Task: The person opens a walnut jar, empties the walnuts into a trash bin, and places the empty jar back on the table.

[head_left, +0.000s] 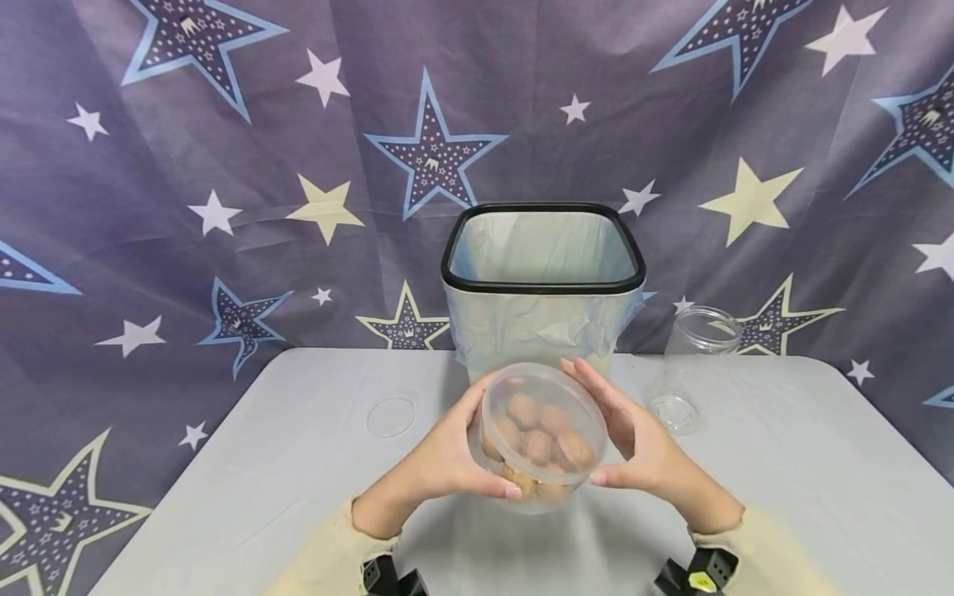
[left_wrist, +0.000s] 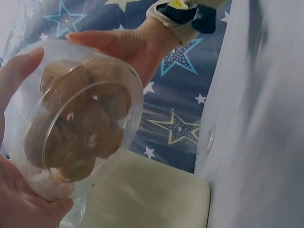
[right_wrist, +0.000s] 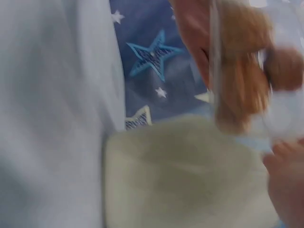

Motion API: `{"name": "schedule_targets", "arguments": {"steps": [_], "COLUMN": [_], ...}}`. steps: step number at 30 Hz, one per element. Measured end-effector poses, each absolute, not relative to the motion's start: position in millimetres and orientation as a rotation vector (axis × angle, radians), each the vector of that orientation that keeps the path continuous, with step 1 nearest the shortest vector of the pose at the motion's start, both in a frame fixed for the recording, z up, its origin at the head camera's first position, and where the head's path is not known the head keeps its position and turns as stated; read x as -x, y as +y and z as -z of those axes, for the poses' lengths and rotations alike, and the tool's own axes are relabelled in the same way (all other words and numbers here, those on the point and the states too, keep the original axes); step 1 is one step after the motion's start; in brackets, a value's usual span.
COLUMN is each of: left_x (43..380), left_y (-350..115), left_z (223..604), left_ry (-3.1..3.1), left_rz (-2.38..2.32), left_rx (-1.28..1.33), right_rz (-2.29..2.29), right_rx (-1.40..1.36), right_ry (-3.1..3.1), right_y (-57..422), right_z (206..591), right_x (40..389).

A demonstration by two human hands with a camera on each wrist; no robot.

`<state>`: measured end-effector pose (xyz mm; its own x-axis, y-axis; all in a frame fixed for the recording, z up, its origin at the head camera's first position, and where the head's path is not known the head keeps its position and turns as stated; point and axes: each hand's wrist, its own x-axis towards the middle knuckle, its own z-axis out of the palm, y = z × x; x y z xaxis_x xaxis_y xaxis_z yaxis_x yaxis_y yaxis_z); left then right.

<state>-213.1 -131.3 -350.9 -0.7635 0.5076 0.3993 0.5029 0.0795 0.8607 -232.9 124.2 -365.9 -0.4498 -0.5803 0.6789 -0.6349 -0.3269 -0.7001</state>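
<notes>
Both hands hold a round, see-through plastic container (head_left: 544,439) in front of the bin, tipped toward me. Several walnuts (head_left: 538,447) show through its cloudy top and clear wall. My left hand (head_left: 450,451) grips the left side, thumb low along the front. On the other side, my right hand (head_left: 644,439) has its thumb at the lower edge and its fingers near the far rim. The left wrist view looks at the container's underside, with walnuts (left_wrist: 80,118) pressed close together. Motion blurs the container and walnuts (right_wrist: 242,80) in the right wrist view.
A pale bin (head_left: 537,327) with a black rim and bluish liner stands behind the hands. Right of it is a tall clear jar (head_left: 686,368). On the left, a thin clear disc (head_left: 391,416) lies on the grey-white table (head_left: 283,463). A star-patterned curtain (head_left: 358,108) hangs behind.
</notes>
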Motion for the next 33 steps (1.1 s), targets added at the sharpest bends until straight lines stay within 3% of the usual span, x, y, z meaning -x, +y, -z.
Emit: {"name": "schedule_targets", "arguments": {"steps": [13,21,33], "left_x": [211.4,212.0,212.6], "left_y": [-126.3,-125.0,-124.8], "left_z": [355.1,357.8,358.1], "left_ry": [2.768,2.875,2.869], "left_rz": [-1.64,-1.543,-1.499], "left_rx": [-0.929,-0.891,-0.886], "right_rz": [-1.848,-2.044,-2.065], "right_rx": [-0.624,-0.38,-0.284], "right_ry": [-2.207,-2.189,-2.161], "right_y": [87.4,70.5,60.9], "right_z": [371.4,369.4,374.0], "right_x": [181.6,171.1,172.6]}}
